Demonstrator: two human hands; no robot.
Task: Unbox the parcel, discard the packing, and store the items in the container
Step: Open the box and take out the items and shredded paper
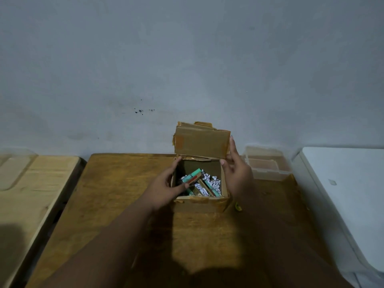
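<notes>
A small brown cardboard box (pixel 200 202) stands open on the wooden table (pixel 116 194), its back flap (pixel 201 143) raised upright. Inside lie green and orange packets (pixel 194 177) on white shredded paper (pixel 214 182). My left hand (pixel 166 188) rests at the box's left rim, with its thumb reaching over the opening near the packets. My right hand (pixel 236 169) lies along the box's right side, its straight fingers touching the raised flap's right edge. A clear plastic container (pixel 268 163) sits on the table just right of the box.
A lighter wooden table (pixel 35 196) with a clear lid (pixel 14 163) on it stands to the left, across a narrow gap. A white surface (pixel 349 183) lies to the right. A grey wall rises right behind the tables.
</notes>
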